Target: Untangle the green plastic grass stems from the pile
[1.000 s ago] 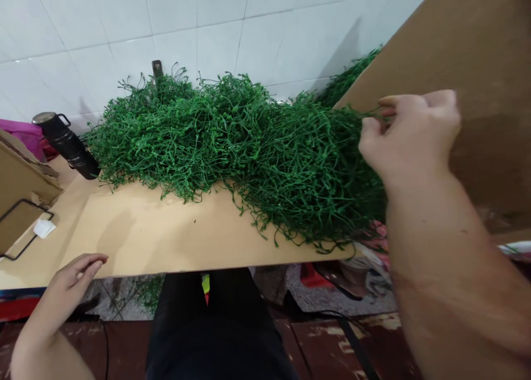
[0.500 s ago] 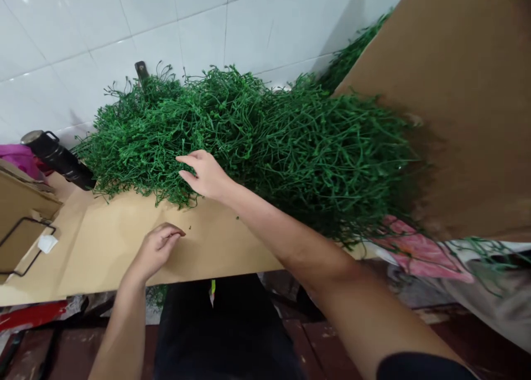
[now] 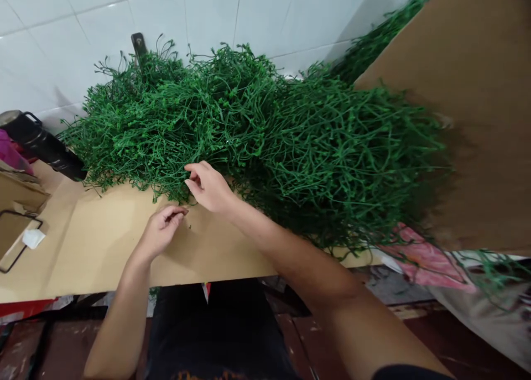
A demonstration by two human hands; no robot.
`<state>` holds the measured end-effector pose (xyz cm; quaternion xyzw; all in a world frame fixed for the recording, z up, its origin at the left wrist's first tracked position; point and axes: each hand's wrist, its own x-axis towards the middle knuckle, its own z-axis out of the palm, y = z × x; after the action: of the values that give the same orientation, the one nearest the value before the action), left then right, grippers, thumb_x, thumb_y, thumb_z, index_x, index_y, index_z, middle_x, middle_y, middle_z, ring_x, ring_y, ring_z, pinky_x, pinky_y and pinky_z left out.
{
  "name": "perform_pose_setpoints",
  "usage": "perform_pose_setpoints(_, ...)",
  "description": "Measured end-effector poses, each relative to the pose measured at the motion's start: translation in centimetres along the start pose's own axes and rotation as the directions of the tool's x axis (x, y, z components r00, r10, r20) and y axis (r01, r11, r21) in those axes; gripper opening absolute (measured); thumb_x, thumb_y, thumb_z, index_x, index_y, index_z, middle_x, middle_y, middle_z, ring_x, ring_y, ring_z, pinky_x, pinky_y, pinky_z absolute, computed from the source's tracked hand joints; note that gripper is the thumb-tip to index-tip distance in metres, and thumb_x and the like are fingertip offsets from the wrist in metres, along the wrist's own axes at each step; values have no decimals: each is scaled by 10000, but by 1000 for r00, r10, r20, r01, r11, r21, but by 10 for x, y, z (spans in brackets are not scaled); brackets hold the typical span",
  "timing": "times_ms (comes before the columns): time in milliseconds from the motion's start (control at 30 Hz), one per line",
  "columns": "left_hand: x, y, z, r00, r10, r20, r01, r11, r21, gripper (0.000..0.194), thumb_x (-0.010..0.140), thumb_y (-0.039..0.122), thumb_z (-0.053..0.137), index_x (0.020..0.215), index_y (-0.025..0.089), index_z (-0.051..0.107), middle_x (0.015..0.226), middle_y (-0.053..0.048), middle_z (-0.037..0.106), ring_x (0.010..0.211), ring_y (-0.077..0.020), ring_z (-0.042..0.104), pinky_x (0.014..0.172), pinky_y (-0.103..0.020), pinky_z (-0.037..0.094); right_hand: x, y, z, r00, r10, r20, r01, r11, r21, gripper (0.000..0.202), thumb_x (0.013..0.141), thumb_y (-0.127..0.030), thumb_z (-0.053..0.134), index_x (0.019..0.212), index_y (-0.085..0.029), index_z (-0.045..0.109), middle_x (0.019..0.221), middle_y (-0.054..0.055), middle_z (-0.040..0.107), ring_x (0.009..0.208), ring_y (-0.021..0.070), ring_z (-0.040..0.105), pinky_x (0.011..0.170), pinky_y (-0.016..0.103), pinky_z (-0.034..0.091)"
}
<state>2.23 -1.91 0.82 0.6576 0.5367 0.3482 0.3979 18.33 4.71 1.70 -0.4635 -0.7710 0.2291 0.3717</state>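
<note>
A long heap of green plastic-looking stems with small tips lies across the back of a cardboard-covered table. My right hand is at the heap's front edge, its thumb and forefinger apart and nothing visible between them. Just left of it and nearer to me, my left hand hovers over the cardboard with thumb and fingertips pressed together. Whatever it pinches, if anything, is too small to name. A tiny dark bit lies on the cardboard beside its fingertips.
On the left are a black bottle, a cardboard box and a black wire frame with a white tag. A large brown cardboard sheet rises at the right, above a pink patterned cloth. White tiles back the table.
My left hand has moved up and slightly right, toward the heap. My right hand has come down a little, closer to the left. The whole view has shifted slightly.
</note>
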Motion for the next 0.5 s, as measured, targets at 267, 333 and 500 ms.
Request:
perform_pose_setpoints(267,35,-6,18,967,-247,-62,193,872,-450,106,743,218,592,809,138,615,720,-6,641,646,-87,573,643,-213,437,-7,-8,-9,994,109,-15,-105,981,166,383,833,-202,483,1212,-141,482,953,65,572,668,89,513,726,270,470)
perform_pose_setpoints(333,36,-14,29,961,-267,-68,208,864,-458,68,738,162,583,792,135,614,706,-6,642,623,-80,561,650,-216,441,1,-16,-17,991,133,14,-133,986,97,525,852,-217,473,1363,-190,356,937,46,589,632,86,505,740,281,465)
perform_pose_setpoints(500,28,-26,43,976,-177,-127,126,935,-331,132,772,125,536,866,144,628,810,-31,660,733,-98,582,743,-239,461,16,-25,-17,972,226,57,-191,911,-365,402,855,-254,499,1236,-126,496,946,114,618,793,191,577,736,312,426)
